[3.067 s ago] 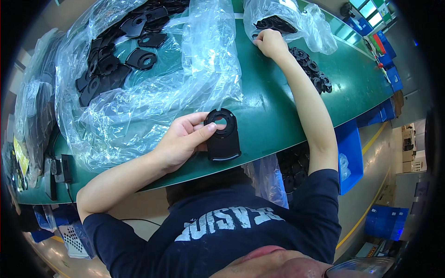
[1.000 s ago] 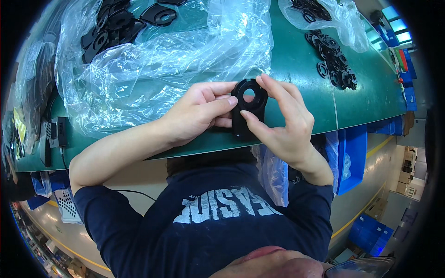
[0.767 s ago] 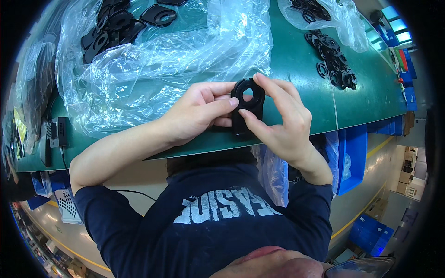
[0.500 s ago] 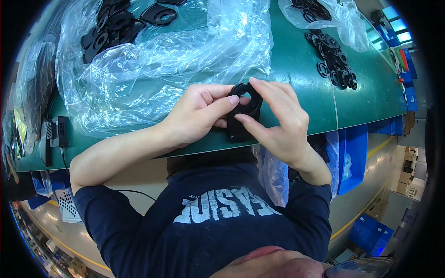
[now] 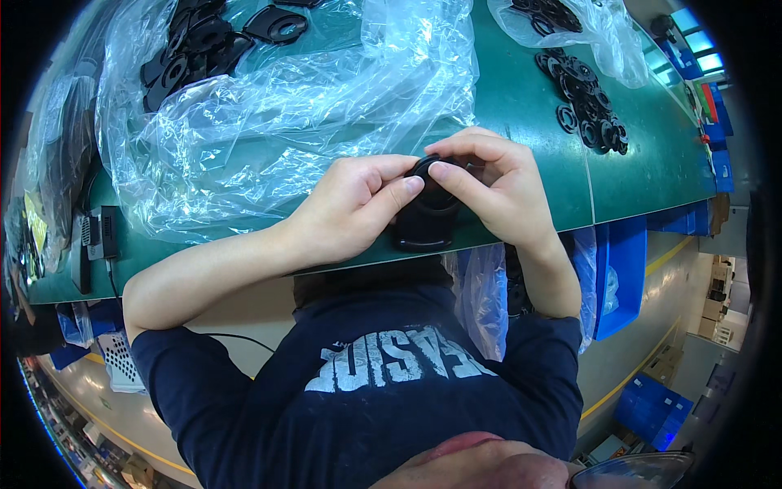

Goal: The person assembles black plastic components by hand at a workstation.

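Note:
Near the table's front edge, a black plastic part [image 5: 425,226] with a round ringed end is held between both hands. My left hand [image 5: 352,204] pinches its rounded end from the left, thumb on top by the ring. From the right, my right hand [image 5: 503,181] closes thumb and forefinger on the far rim of the same end. The part's wide flat end points toward me. My fingers cover much of the ring, and whether a separate ring sits in it cannot be made out.
Clear plastic sheeting [image 5: 309,134] spreads across the left of the green table [image 5: 521,106]. Black plates with holes [image 5: 208,41] lie on it in a pile. Small black rings [image 5: 582,98] are heaped at the right. A blue bin [image 5: 623,277] stands below the right table edge.
My right thumb has moved up from the part's lower side onto its ring, and the right fingers have curled in at the far rim. The part's face looks tilted differently; its hole is now covered.

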